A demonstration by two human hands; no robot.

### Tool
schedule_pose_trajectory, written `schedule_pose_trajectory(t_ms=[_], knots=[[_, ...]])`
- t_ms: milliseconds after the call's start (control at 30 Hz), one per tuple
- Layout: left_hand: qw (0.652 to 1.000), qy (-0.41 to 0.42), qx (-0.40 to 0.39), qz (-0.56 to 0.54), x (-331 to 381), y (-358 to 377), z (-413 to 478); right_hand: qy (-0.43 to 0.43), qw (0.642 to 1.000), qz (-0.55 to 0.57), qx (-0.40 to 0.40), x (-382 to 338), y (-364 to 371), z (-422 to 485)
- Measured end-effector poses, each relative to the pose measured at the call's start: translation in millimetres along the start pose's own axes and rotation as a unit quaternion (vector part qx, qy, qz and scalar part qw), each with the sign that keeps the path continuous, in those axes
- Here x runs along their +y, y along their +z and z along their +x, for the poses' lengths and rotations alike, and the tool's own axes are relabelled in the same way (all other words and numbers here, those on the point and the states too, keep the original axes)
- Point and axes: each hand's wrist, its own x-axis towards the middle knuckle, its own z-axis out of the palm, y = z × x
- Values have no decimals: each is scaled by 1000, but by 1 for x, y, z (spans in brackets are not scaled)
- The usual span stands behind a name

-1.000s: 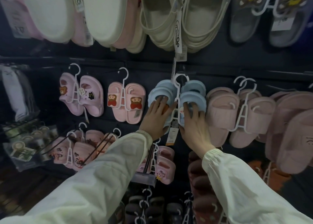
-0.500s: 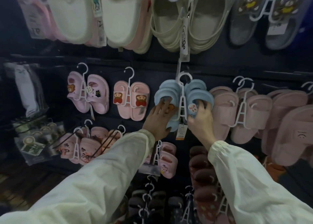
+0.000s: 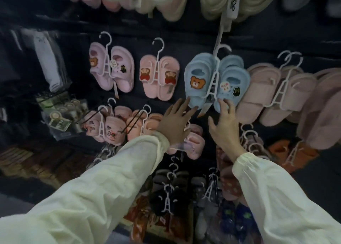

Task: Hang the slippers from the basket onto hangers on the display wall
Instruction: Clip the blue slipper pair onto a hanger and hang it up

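Both hands are staying off any grip, fingers straight and loose: I am watching the left hand (image 3: 175, 123) touching the lower edge of the pair of blue bear slippers (image 3: 200, 69), the right hand (image 3: 224, 126) touching the other shoe's heel. That pair is hanging on a white hanger (image 3: 214, 82) against the display wall (image 3: 184, 40), pink slippers (image 3: 159, 77) hanging just left of it.

The pale blue slippers (image 3: 200, 93) hung side by side on a white hanger (image 3: 214, 80), their lower ends just above the fingertips of the left hand (image 3: 175, 125) and right hand (image 3: 224, 127). A bear patch sat on the slipper over the left hand, and smaller charms on the other.
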Motion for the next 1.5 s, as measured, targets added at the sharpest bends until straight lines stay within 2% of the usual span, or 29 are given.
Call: schedule_pose_trajectory(t_ms=[133,267,700,833,967,1167,1267,1367,1433,1500], knots=[[1000,-25,-5,-14,8,-2,-47,-29,998,-32,-35,-13,20,-59],[997,-41,3,-59,16,6,-98,-21,996,-34,-81,-25,39,-116],[961,-158,-133,-185,46,77,-298,46,969,-42,-240,-29,96,-314],[925,-233,-197,-225,52,100,-367,68,941,-49,-327,-17,113,-370],[875,-325,-282,-223,52,120,-437,80,904,-56,-416,-3,132,-416],[759,-448,-430,-195,62,170,-567,78,828,-59,-553,21,187,-487],[712,-451,-514,-159,72,194,-614,23,802,-47,-595,37,218,-528],[675,-408,-597,-150,83,231,-643,-8,766,-53,-640,65,253,-576],[664,-405,-610,-155,85,261,-660,-18,749,-64,-659,94,276,-610],[660,-414,-604,-165,84,294,-674,21,735,-78,-674,124,296,-638]])
